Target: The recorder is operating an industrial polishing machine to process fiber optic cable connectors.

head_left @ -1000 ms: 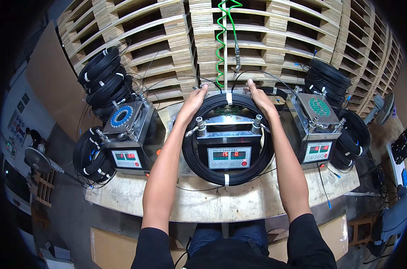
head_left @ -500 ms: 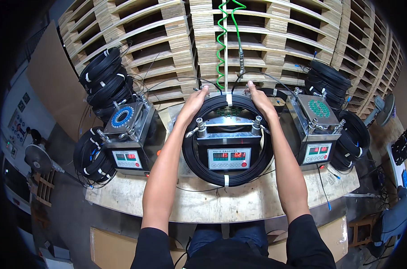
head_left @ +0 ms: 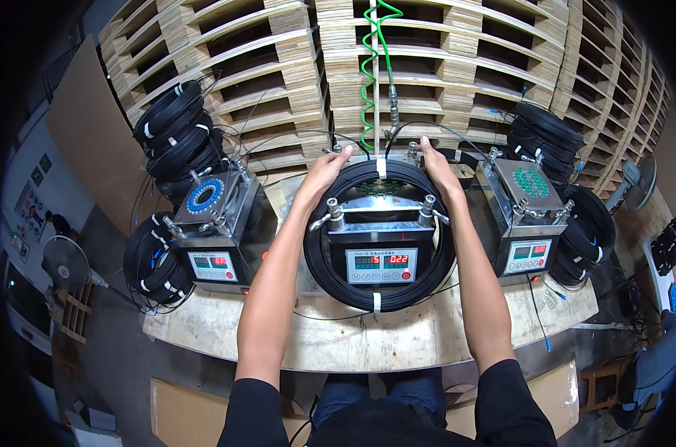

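Observation:
A coil of black cable (head_left: 377,302), bound with white ties, rings the front of the middle machine (head_left: 381,237), whose panel glows with red digits. My left hand (head_left: 324,176) grips the coil's upper left side, thumb pointing away from me. On the upper right side my right hand (head_left: 439,170) grips the same coil, thumb raised. The fingers of both hands are partly hidden along its outer edge. Inside the ring, metal clamp posts (head_left: 426,210) and a plate with green fittings (head_left: 381,188) show.
A machine with a blue ring of fittings (head_left: 205,196) stands left, another with green fittings (head_left: 531,182) right. Cable coils pile up beside them (head_left: 175,112) (head_left: 550,130). Wooden pallets (head_left: 442,74) rise behind; a green coiled air hose (head_left: 367,82) hangs there. The wooden tabletop (head_left: 338,346) ends near me.
The right thumb has shifted slightly outward from the coil. Digits on the middle panel have changed. The green hose has swung a little left; the coil stays around the machine.

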Demonstrator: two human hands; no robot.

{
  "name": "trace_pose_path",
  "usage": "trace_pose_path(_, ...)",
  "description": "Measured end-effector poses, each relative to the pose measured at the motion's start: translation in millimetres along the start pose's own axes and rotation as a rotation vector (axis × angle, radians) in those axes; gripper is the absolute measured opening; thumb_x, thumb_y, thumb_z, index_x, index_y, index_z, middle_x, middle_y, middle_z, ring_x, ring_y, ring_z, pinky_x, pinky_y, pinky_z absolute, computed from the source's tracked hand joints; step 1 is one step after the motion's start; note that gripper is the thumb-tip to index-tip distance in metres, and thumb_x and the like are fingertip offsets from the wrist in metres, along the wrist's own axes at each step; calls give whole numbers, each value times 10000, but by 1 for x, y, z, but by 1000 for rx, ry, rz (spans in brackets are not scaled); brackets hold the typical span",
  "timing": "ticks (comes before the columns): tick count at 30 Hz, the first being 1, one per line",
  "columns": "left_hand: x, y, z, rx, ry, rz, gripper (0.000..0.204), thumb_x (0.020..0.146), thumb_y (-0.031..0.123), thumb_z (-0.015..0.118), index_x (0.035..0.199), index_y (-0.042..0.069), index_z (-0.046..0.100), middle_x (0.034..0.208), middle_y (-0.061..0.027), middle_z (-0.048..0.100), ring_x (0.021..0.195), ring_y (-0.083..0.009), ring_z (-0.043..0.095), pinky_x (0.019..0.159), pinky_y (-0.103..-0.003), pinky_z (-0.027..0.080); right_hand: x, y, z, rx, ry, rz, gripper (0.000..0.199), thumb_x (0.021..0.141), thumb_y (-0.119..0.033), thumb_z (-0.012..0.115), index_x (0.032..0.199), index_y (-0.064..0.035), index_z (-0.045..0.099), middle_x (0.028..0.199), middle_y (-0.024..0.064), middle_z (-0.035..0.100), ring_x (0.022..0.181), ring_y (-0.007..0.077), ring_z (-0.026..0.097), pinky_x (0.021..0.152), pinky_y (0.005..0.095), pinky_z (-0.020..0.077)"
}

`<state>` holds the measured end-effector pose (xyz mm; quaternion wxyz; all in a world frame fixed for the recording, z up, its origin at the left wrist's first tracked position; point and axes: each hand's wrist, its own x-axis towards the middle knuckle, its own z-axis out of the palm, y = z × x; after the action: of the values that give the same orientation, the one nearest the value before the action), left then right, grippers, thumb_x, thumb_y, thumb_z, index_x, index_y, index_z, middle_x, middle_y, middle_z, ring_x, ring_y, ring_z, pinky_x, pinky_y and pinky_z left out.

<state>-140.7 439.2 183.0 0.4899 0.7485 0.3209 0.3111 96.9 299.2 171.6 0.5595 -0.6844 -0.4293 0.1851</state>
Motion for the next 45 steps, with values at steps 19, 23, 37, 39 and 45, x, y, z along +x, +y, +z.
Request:
trace_pose_path(19,1,-2,0,40,15,-7,709,948,603,552,1102,-73,700,1059,-183,711,996,-219,644,919,-317,465,-1,-4,-2,-115,-6,-58,856,995,-691,270,1198,40,666,1294,268,614,1264,365,545,1092,398,363)
trace_pose_path(23,9,-10,-2,11,3,-11,667,944,578,573,1079,-60,711,998,-161,717,926,-205,645,867,-312,479,2,-1,-2,-134,-11,-74,865,989,-704,269,1202,32,672,1306,261,611,1280,348,535,1103,401,354)
trace_pose_path(37,8,-10,-2,-19,-8,-22,576,975,499,569,1062,-50,717,964,-137,720,868,-183,646,813,-303,494,6,9,-2,-137,9,-93,785,1001,-666,336,1122,20,697,1220,215,662,1159,303,591,1035,383,405)
trace_pose_path(39,8,-9,-4,-33,-21,-36,570,975,493,575,1072,-50,717,972,-139,722,871,-182,650,811,-303,497,6,7,1,-94,12,-114,771,1005,-653,352,1127,27,694,1233,213,657,1161,300,589,1033,379,406)
trace_pose_path(45,2,-1,1,-30,-28,-27,593,982,502,564,1149,-50,700,1042,-168,725,937,-194,665,853,-313,499,7,9,-2,-100,37,-75,761,1021,-618,306,1194,39,648,1226,263,648,1219,407,571,1050,414,406)
